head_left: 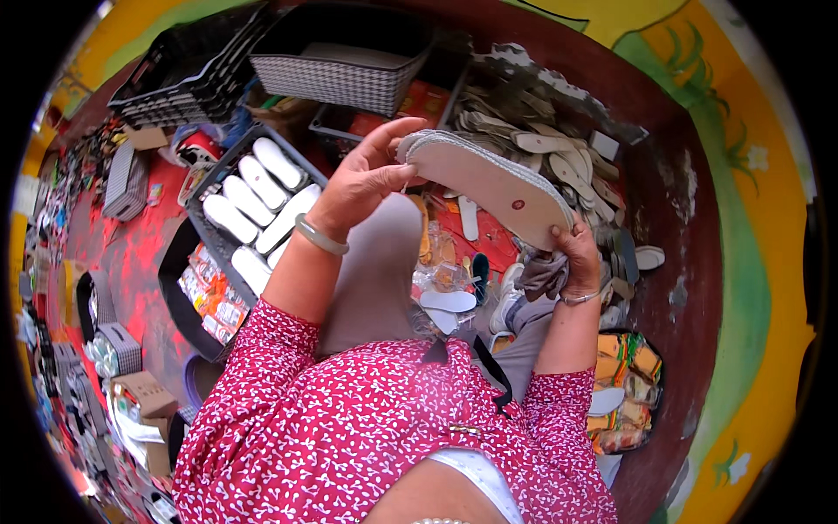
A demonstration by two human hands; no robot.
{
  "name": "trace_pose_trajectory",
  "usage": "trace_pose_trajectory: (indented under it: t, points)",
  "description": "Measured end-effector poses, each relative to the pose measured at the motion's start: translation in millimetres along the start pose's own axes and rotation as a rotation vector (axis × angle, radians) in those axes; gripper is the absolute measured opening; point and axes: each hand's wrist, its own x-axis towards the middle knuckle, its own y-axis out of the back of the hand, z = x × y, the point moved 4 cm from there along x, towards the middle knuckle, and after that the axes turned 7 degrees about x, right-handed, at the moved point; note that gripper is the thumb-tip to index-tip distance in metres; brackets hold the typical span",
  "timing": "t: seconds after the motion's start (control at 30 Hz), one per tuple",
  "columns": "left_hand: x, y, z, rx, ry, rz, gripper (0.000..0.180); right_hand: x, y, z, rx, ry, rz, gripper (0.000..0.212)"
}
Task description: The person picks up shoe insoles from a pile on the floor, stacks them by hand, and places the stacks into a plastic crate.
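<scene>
A stack of beige shoe insoles is held up in front of me, tilted, with a small dark red round mark on its front face. My left hand grips the stack's left end, thumb on the near face and fingers partly behind it. At the lower right end, my right hand pinches the stack. A crumpled grey-brown cloth hangs in that same hand. Beyond the stack lies a large heap of loose insoles.
To my left, a grey crate holds several white insoles; a black tub of packaged items adjoins it. A checked basket stands at the back. Clear plastic wrapping lies between my legs. A dark red wall rises on the right.
</scene>
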Motion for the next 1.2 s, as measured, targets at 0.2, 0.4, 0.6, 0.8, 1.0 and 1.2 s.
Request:
trace_pose_trajectory:
  t: [0.2, 0.4, 0.6, 0.8, 1.0, 1.2]
  points:
    - [-57.9, 20.6, 1.4, 0.035, -0.115, 0.393, 0.064, -10.9, -71.2, 35.2, -0.089, 0.148, -0.005, 0.039]
    - [-98.2, 49.2, -2.4, 0.056, -0.195, 0.63, 0.045, -40.7, -115.1, 77.2, -0.113, 0.206, -0.049, 0.04]
    - [-110.1, 74.7, -32.5, -0.001, -0.177, 0.577, 0.03, -30.8, -111.5, 94.5, -0.169, 0.126, -0.054, 0.039]
    - [-107.7, 79.8, -26.6, -0.127, -0.133, 0.625, 0.028, -28.7, -109.3, 96.9, -0.199, 0.109, -0.037, 0.049]
    - [-109.2, 85.6, -23.1, -0.007, -0.08, 0.61, 0.032, -26.0, -112.8, 99.5, -0.216, 0.093, -0.032, 0.067]
    - [-106.9, 89.9, -19.7, -0.145, -0.041, 0.528, 0.04, -22.5, -124.1, 102.2, -0.17, 0.085, -0.074, 0.066]
